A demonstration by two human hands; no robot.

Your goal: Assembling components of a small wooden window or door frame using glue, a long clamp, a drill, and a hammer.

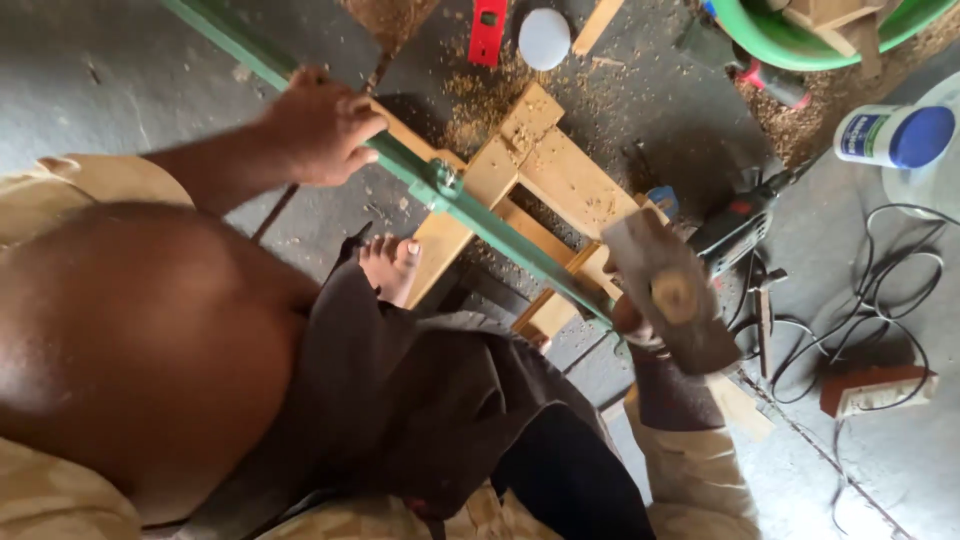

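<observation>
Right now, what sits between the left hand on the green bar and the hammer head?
In the head view, between the left hand and the hammer head, the green bar runs across a wooden frame, with its bolted bracket partway along.

Grey concrete floor [120, 80] strewn with sawdust [480, 100] and black cables [890, 290].

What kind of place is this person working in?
Most likely a small woodworking shop, with the work done on the floor. Sawdust lies scattered over the grey concrete floor, a pale wooden frame sits clamped under a long green metal bar clamp, and a corded power drill lies nearby.
</observation>
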